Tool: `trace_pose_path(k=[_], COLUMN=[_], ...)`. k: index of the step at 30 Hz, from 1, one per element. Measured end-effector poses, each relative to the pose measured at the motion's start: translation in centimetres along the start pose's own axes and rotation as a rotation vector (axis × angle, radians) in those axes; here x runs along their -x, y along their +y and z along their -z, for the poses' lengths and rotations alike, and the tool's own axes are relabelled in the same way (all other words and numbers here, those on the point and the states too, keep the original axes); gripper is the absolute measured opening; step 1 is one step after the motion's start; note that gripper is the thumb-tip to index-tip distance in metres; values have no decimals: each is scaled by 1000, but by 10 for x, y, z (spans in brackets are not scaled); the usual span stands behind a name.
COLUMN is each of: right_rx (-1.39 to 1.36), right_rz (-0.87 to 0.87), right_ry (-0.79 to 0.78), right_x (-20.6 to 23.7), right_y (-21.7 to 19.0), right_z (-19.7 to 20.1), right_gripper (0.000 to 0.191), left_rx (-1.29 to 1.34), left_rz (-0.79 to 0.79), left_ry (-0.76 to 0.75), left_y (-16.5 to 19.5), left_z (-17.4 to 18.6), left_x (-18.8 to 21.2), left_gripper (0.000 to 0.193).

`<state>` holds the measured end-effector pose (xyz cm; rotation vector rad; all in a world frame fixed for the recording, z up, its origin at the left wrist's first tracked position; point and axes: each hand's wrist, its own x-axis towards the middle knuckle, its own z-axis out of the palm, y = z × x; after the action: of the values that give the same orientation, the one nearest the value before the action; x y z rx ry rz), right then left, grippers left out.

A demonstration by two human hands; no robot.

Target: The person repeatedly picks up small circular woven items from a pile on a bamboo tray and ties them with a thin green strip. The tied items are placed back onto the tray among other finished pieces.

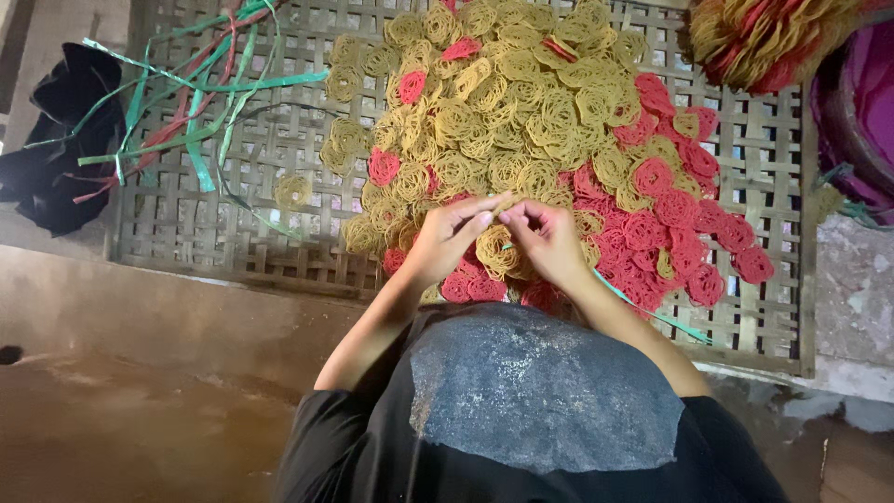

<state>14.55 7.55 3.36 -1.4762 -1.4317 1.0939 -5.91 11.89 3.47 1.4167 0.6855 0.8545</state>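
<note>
Both hands are working at the near edge of the heap, directly ahead of the body. The left hand (450, 237) is lying with fingers extended toward the right; the right hand (548, 240) is meeting it, fingertips pinching. Between them, slightly below the fingertips, a yellow coil (495, 251) is sitting, touching both hands. Both hands appear to be pinching something fine at the point where the fingertips meet, probably a thin strip; whether that strip belongs to the coil cannot be told. Neither hand is markedly nearer; the coil is lying centred between them.

A green strip (652, 312) is running from beneath the right wrist out toward the right, its long axis slanting down and away across the tray.

The pile of coils (521, 121) is spreading away from the hands, yellow discs mostly at centre and left, red ones (670, 214) gathering on the right and near edge. Each is a flat, lacy spiral with a brittle, dry look. A single yellow coil (292, 191) is lying apart on the left.

All is resting on a woven bamboo tray (233, 233), an open lattice of pale slats. Loose green and red strips (177, 112) are trailing over its far left corner, beside a dark cloth (56, 149). A purple basin (861, 102) is standing at far right.
</note>
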Motion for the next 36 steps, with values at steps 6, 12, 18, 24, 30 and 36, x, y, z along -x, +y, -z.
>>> trace_pose_path(k=[6,12,18,24,30,36], right_rx=[110,174,-62,-421,-470,-221], right_rz=[224,236,235,120,98,0], right_ry=[-19,92,65,119,78,12], right_x=[2,1,-1,0,-5,-14], right_y=[1,0,14,32,36,20], right_z=[9,15,11,27,19,7], right_gripper=[12,18,13,15,10,14], left_rx=[-62,-394,-432,-942,-865,-64], left_rz=[117,-187,-76,-69,-15,126], left_ry=[148,174,175,207,276,323], left_y=[5,23,15,-18,-26,-28], left_z=[-7,-12,-9,32,26,27], left_x=[-8,-21,-47,-62,-63,-58], left_gripper=[22,15,31,58,32,33])
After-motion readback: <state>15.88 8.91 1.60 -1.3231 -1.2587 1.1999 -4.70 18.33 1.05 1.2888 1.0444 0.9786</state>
